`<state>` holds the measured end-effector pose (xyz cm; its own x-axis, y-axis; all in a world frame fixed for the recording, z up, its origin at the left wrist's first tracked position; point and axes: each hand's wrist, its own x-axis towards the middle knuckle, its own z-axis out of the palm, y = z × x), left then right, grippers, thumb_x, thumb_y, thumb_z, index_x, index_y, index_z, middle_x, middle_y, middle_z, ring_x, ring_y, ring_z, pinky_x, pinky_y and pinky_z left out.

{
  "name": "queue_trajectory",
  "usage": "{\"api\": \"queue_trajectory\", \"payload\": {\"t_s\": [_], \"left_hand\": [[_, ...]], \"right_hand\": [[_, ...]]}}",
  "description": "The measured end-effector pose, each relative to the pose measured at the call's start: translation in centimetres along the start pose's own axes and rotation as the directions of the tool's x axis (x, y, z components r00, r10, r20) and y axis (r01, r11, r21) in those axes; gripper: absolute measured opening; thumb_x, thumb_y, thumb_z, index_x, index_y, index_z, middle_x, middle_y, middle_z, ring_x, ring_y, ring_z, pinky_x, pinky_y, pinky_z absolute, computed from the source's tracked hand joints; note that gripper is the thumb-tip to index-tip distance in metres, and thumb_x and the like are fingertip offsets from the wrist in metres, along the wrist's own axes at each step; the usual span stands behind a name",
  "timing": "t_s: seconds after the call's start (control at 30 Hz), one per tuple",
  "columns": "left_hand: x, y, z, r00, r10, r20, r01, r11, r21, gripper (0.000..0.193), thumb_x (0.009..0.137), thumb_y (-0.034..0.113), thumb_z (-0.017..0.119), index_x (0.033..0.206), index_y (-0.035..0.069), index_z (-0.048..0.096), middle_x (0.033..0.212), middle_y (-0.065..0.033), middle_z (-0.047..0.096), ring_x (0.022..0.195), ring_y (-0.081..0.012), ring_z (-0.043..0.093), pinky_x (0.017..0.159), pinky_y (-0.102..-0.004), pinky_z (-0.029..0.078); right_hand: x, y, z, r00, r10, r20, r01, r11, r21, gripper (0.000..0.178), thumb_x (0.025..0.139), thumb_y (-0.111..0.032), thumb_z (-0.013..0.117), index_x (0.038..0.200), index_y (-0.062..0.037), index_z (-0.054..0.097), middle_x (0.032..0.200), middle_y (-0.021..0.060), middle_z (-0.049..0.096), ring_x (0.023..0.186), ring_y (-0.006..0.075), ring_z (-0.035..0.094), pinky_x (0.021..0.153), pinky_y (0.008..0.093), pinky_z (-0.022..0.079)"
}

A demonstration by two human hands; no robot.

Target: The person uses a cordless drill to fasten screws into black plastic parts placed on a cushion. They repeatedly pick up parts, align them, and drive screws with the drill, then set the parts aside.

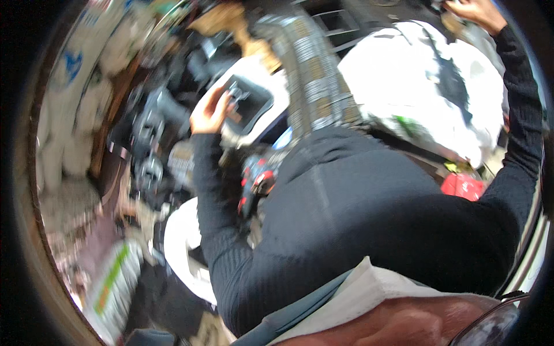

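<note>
My left hand (208, 113) is over a white bin (279, 86) with a dark opening. Its bent fingers close on a small grey part (238, 91), whose kind is lost in the blur. Far out at the upper right, my right hand (480, 14) reaches past a big white plastic bag (398, 75). The fingers there are drawn together at the picture's edge, and what they hold, if anything, cannot be made out.
Left of the bin lie several dark round parts (150, 127) in a cluttered heap. A red and black power tool (257, 181) is beside my left forearm. Further down stands a white bucket (179, 233). A red bag (463, 185) lies near my right arm.
</note>
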<state>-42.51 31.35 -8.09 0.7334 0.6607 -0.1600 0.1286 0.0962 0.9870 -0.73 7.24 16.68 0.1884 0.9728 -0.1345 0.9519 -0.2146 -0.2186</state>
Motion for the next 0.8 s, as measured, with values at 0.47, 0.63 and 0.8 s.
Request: {"api": "queue_trajectory", "payload": {"t_s": [0.47, 0.63, 0.8], "left_hand": [[-2.4, -7.4, 1.1, 0.894, -0.421, -0.154, 0.284, 0.798, -0.531, 0.029, 0.083, 0.015, 0.066, 0.107, 0.006, 0.053, 0.072, -0.0044, 0.060, 0.043, -0.0154, 0.055, 0.036, -0.0290, 0.044], [0.8, -9.6, 2.4, 0.788, -0.511, -0.342, 0.366, 0.837, -0.408, 0.059, 0.077, 0.021, 0.074, 0.122, -0.003, 0.044, 0.072, -0.0099, 0.059, 0.041, -0.0128, 0.050, 0.035, -0.0274, 0.041], [2.1, -9.2, 2.8, 0.773, -0.430, -0.465, 0.393, 0.902, -0.180, 0.047, 0.076, 0.017, 0.074, 0.114, 0.001, 0.052, 0.069, -0.0098, 0.058, 0.043, -0.0120, 0.050, 0.035, -0.0280, 0.042]], "right_hand": [[17.4, -15.8, 39.2, 0.947, -0.222, 0.234, -0.109, 0.462, 0.880, 0.055, 0.078, -0.049, 0.064, 0.104, -0.0004, 0.066, 0.085, 0.0113, 0.065, 0.080, 0.0162, 0.058, 0.075, 0.0291, 0.044], [17.4, -13.5, 38.6, 0.896, -0.083, 0.437, -0.417, 0.185, 0.890, 0.036, 0.086, -0.037, 0.059, 0.108, -0.0086, 0.065, 0.056, -0.0021, 0.046, 0.040, 0.0076, 0.037, 0.036, 0.0257, 0.025], [17.1, -12.1, 39.6, 0.876, 0.080, 0.476, -0.452, -0.210, 0.867, 0.024, 0.087, -0.028, 0.059, 0.101, -0.0091, 0.065, 0.060, -0.0030, 0.049, 0.044, 0.0080, 0.042, 0.037, 0.0244, 0.031]]}}
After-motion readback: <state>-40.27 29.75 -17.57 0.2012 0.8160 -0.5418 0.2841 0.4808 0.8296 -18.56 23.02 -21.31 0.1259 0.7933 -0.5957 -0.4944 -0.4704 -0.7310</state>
